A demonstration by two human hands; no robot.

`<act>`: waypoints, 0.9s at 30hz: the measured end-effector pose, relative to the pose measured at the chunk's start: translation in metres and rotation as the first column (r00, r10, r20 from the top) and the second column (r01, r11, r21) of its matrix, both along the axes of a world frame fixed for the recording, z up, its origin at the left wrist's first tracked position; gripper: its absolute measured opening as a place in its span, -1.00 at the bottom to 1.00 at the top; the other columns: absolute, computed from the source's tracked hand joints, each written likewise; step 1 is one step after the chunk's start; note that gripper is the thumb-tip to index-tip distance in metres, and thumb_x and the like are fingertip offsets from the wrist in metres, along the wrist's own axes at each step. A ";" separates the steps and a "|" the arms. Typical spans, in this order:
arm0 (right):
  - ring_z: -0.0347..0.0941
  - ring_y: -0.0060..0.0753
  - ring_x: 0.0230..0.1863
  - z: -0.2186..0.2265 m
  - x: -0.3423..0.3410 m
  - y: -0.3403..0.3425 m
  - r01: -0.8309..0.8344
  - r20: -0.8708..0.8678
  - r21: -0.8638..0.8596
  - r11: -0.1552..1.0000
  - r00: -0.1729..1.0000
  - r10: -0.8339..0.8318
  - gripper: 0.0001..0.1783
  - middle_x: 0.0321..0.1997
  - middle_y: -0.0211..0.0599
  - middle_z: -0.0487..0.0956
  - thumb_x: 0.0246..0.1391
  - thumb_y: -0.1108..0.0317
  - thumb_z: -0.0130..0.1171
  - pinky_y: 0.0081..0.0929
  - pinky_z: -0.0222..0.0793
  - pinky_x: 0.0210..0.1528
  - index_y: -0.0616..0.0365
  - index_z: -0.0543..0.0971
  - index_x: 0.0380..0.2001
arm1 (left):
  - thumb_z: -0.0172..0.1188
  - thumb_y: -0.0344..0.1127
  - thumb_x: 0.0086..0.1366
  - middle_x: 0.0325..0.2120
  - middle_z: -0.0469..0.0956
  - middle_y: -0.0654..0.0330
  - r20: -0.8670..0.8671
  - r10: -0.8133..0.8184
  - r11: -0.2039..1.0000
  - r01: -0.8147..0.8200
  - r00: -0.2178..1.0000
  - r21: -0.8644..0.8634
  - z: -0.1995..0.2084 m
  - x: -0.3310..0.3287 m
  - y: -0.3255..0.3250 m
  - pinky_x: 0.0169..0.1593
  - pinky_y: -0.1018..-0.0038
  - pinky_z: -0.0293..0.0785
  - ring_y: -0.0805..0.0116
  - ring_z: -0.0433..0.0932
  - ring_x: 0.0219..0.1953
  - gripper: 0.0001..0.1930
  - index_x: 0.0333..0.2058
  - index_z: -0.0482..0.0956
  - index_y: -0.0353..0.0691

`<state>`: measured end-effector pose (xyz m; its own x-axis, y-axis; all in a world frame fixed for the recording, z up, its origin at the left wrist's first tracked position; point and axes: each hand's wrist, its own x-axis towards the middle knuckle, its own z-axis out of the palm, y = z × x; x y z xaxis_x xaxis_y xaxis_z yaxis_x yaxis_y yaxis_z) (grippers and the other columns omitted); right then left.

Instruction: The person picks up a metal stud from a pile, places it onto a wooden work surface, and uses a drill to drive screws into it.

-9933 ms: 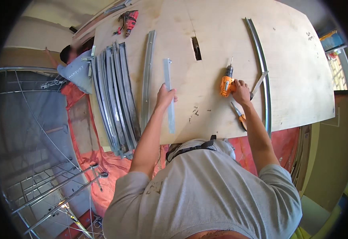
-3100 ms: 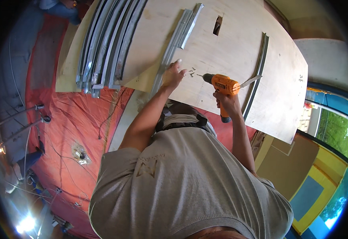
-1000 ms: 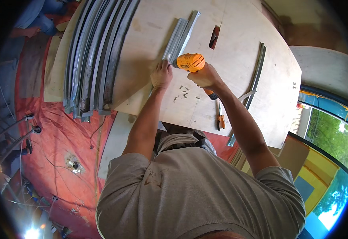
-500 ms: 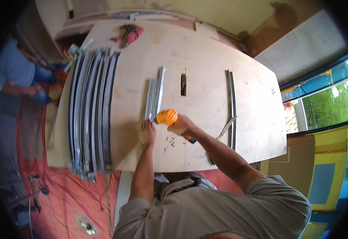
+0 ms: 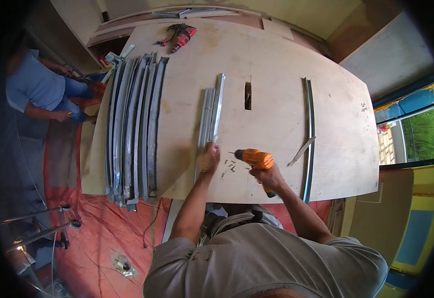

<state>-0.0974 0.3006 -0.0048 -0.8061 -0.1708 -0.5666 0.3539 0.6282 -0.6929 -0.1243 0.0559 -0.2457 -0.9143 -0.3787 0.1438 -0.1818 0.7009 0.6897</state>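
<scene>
My right hand (image 5: 267, 179) grips an orange cordless drill (image 5: 257, 159) by its handle, the thin bit pointing left and clear of the metal. My left hand (image 5: 209, 158) is closed at the near end of a narrow metal channel (image 5: 219, 107), its fingers partly hiding that end. Close along the left side of this piece lies another ribbed metal channel (image 5: 207, 111), which runs under or beside the same hand. Both pieces rest on a large plywood tabletop (image 5: 271, 119). To the right of the drill, a thin flat strip (image 5: 302, 151) leans across a long dark channel (image 5: 309, 119).
A stack of several long metal channels (image 5: 132, 129) covers the table's left side. A red power drill (image 5: 183, 37) lies at the far edge. The tabletop has a rectangular slot (image 5: 247, 96). Another person (image 5: 45, 89) is beyond the table's left. Red sheeting (image 5: 102, 233) covers the floor.
The drill has come away from the metal channels and moved right in my right hand. My left hand stays by their near end. The whole view has shifted somewhat.
</scene>
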 end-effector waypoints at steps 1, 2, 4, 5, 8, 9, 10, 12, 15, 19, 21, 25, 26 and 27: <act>0.63 -0.42 -0.35 -0.004 0.003 0.012 0.021 -0.017 -0.038 0.999 1.000 -0.022 -0.61 -0.35 -0.33 0.66 0.18 0.27 0.39 -0.29 0.60 -0.24 0.24 0.62 0.00 | 0.38 -0.13 0.37 -0.28 0.69 0.20 -0.050 -0.094 0.994 0.096 0.994 0.047 0.010 0.009 0.010 -0.18 0.12 0.67 0.10 0.71 -0.20 -0.67 0.03 0.65 -0.09; 0.60 -0.45 -0.42 -0.002 0.004 0.019 0.079 0.023 -0.062 0.995 0.997 -0.077 -0.61 -0.40 -0.36 0.63 0.18 0.30 0.39 -0.33 0.58 -0.31 0.24 0.61 0.02 | 0.40 -0.14 0.36 -0.24 0.69 0.19 -0.106 -0.182 0.977 0.191 0.978 0.089 0.023 0.016 0.018 -0.16 0.11 0.66 0.11 0.71 -0.16 -0.64 0.06 0.64 -0.10; 0.56 -0.51 -0.48 -0.001 0.002 0.023 0.154 0.040 -0.097 0.983 0.988 -0.151 -0.66 -0.42 -0.37 0.62 0.18 0.33 0.38 -0.37 0.55 -0.38 0.24 0.60 -0.03 | 0.42 -0.15 0.34 -0.21 0.68 0.17 -0.061 -0.160 0.983 0.164 0.985 0.087 0.033 0.022 0.021 -0.14 0.11 0.66 0.09 0.69 -0.12 -0.59 0.09 0.63 -0.13; 0.56 -0.51 -0.48 -0.005 -0.002 0.025 0.158 0.049 -0.103 0.982 0.987 -0.154 -0.66 -0.42 -0.37 0.62 0.18 0.33 0.38 -0.37 0.55 -0.38 0.24 0.60 -0.03 | 0.45 -0.17 0.32 -0.18 0.68 0.16 -0.024 -0.142 0.984 0.144 0.990 0.103 0.034 0.025 0.023 -0.11 0.11 0.66 0.08 0.68 -0.07 -0.55 0.13 0.62 -0.15; 0.55 -0.52 -0.50 -0.015 -0.025 0.020 0.180 0.043 -0.189 0.965 0.984 -0.175 -0.72 -0.46 -0.38 0.60 0.18 0.34 0.37 -0.38 0.54 -0.41 0.25 0.61 -0.11 | 0.48 -0.19 0.29 -0.11 0.66 0.08 -0.100 -0.071 0.993 0.061 0.992 -0.106 0.035 0.026 0.010 -0.01 0.08 0.62 -0.04 0.63 0.01 -0.43 0.23 0.58 -0.19; 0.55 -0.51 -0.51 -0.015 -0.038 0.016 0.143 -0.006 -0.183 0.973 0.989 -0.146 -0.74 -0.47 -0.38 0.60 0.18 0.35 0.36 -0.38 0.53 -0.42 0.25 0.61 -0.13 | 0.48 -0.19 0.29 -0.11 0.66 0.08 -0.087 -0.079 0.991 0.069 0.993 -0.111 0.042 0.024 0.006 -0.01 0.08 0.62 -0.04 0.63 0.01 -0.43 0.23 0.58 -0.19; 0.55 -0.51 -0.51 -0.017 -0.052 0.011 0.106 -0.054 -0.175 0.979 0.992 -0.117 -0.76 -0.48 -0.38 0.60 0.17 0.36 0.36 -0.38 0.53 -0.43 0.26 0.61 -0.16 | 0.46 -0.17 0.31 -0.07 0.65 0.04 -0.131 -0.046 0.984 0.023 0.990 -0.176 0.048 0.022 0.001 0.04 0.05 0.58 -0.09 0.61 0.03 -0.42 0.25 0.56 -0.20; 0.56 -0.50 -0.51 -0.029 -0.085 -0.003 0.089 -0.072 -0.264 0.960 0.991 -0.111 -0.76 -0.49 -0.38 0.60 0.15 0.34 0.35 -0.37 0.52 -0.43 0.26 0.61 -0.21 | 0.45 -0.15 0.33 -0.02 0.64 0.00 -0.170 -0.008 0.968 -0.035 0.985 -0.248 0.051 0.016 -0.013 0.08 0.01 0.55 -0.13 0.60 0.05 -0.41 0.28 0.55 -0.20; 0.58 -0.47 -0.50 -0.027 -0.141 -0.040 -0.047 -0.294 -0.168 0.985 0.956 -0.004 -0.76 -0.50 -0.34 0.63 0.12 0.31 0.34 -0.38 0.53 -0.41 0.26 0.60 -0.27 | 0.40 -0.11 0.38 0.07 0.63 -0.03 -0.170 0.107 0.946 -0.153 0.980 -0.286 0.028 0.015 -0.027 0.17 -0.02 0.47 -0.13 0.58 0.10 -0.40 0.32 0.51 -0.19; 0.62 -0.38 -0.51 -0.020 -0.205 -0.079 -0.120 -0.190 -0.135 0.984 0.977 0.093 -0.76 -0.51 -0.27 0.65 0.12 0.27 0.30 -0.35 0.57 -0.42 0.25 0.62 -0.30 | 0.33 -0.05 0.43 0.11 0.64 0.00 -0.082 0.151 0.924 -0.170 0.985 -0.343 0.010 0.020 -0.021 0.19 0.01 0.46 -0.07 0.59 0.13 -0.39 0.35 0.48 -0.18; 0.63 -0.36 -0.51 -0.021 -0.223 -0.090 -0.168 -0.182 -0.067 0.984 0.971 0.153 -0.76 -0.51 -0.26 0.65 0.12 0.26 0.30 -0.34 0.58 -0.43 0.25 0.62 -0.30 | 0.32 -0.04 0.44 0.12 0.64 0.00 -0.085 0.160 0.928 -0.179 0.983 -0.327 0.016 0.022 -0.016 0.19 0.02 0.46 -0.05 0.59 0.14 -0.38 0.36 0.47 -0.18; 0.62 -0.39 -0.54 -0.007 -0.240 -0.109 -0.243 -0.162 0.011 0.970 0.957 0.242 -0.76 -0.51 -0.30 0.64 0.09 0.27 0.29 -0.35 0.58 -0.46 0.23 0.64 -0.29 | 0.32 0.00 0.45 0.06 0.65 0.02 -0.094 0.173 0.921 -0.195 0.980 -0.338 0.017 0.021 -0.017 0.16 0.03 0.48 0.00 0.60 0.10 -0.39 0.35 0.49 -0.18; 0.62 -0.40 -0.54 -0.005 -0.241 -0.112 -0.250 -0.138 0.036 0.968 0.958 0.252 -0.76 -0.51 -0.32 0.64 0.08 0.28 0.29 -0.36 0.58 -0.46 0.23 0.64 -0.28 | 0.33 0.00 0.45 0.04 0.66 0.02 -0.084 0.169 0.920 -0.188 0.982 -0.344 0.017 0.021 -0.018 0.15 0.04 0.48 0.01 0.61 0.10 -0.38 0.34 0.49 -0.19; 0.62 -0.40 -0.54 -0.003 -0.241 -0.115 -0.254 -0.135 0.042 0.966 0.957 0.258 -0.76 -0.51 -0.32 0.64 0.08 0.28 0.29 -0.36 0.58 -0.46 0.23 0.64 -0.28 | 0.33 0.00 0.45 0.04 0.66 0.02 -0.082 0.174 0.921 -0.192 0.981 -0.338 0.018 0.021 -0.018 0.15 0.04 0.48 0.01 0.61 0.10 -0.38 0.34 0.49 -0.19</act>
